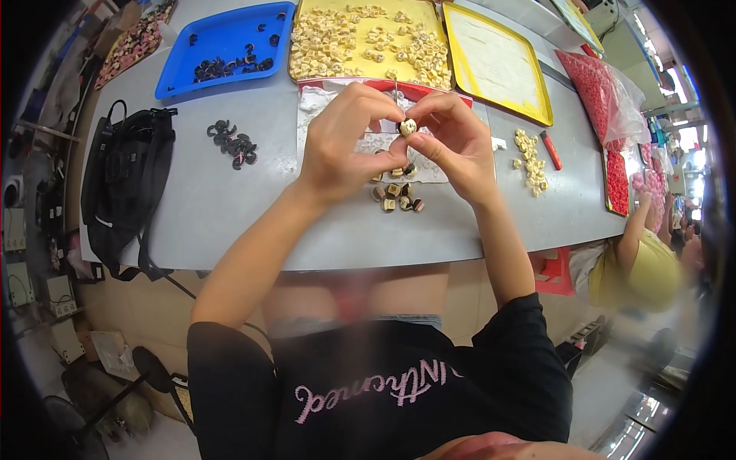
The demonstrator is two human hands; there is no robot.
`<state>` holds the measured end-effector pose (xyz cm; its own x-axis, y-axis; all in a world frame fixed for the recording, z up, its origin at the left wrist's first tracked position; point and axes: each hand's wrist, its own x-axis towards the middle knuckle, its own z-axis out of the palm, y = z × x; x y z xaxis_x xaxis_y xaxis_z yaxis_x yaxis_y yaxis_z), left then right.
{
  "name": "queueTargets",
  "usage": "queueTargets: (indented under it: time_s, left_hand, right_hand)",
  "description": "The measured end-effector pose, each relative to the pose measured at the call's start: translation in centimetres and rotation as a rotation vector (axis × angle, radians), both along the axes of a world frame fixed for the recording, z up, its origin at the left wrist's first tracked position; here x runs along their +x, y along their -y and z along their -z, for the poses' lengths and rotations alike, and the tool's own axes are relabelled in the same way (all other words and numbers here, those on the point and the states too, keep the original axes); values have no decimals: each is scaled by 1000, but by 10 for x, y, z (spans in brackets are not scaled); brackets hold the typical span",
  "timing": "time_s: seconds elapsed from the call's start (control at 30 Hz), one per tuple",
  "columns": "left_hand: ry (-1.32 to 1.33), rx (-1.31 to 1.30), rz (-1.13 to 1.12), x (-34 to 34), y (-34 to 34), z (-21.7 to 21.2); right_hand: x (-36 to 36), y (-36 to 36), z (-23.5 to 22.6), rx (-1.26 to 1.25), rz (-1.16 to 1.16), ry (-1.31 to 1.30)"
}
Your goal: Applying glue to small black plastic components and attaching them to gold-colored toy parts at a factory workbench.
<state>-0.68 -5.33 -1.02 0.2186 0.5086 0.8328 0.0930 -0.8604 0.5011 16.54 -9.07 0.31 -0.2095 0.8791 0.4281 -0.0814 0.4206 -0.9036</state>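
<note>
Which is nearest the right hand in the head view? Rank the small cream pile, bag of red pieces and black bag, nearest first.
1. Small cream pile: just right of the right hand.
2. Bag of red pieces: farther right, beyond the pile.
3. Black bag: on the far left, the opposite side.

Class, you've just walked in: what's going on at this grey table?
A person in a black short-sleeved top holds a small rounded cream-and-black piece in the left hand and right hand. Similar two-tone pieces lie on the flat grey table, nearer the person's body. Curved black pieces lie loose to the left, small cream pieces to the right. Beyond, a shallow blue plastic tray holds more black pieces.
</note>
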Motion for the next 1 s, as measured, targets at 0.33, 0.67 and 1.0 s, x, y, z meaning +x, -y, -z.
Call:
queueTargets:
  time_s: [0.33,0.67,1.0]
  left_hand:
    - [-80,121,-38,-6,2,2]
    - [-280,290,-111,-9,-15,-13]
    - [-181,415,-309,-21,-36,5]
  right_hand:
    - [-4,6,2,-9,33,45]
    - [4,-11,14,165,233,222]
    - [10,-28,14,255,491,348]
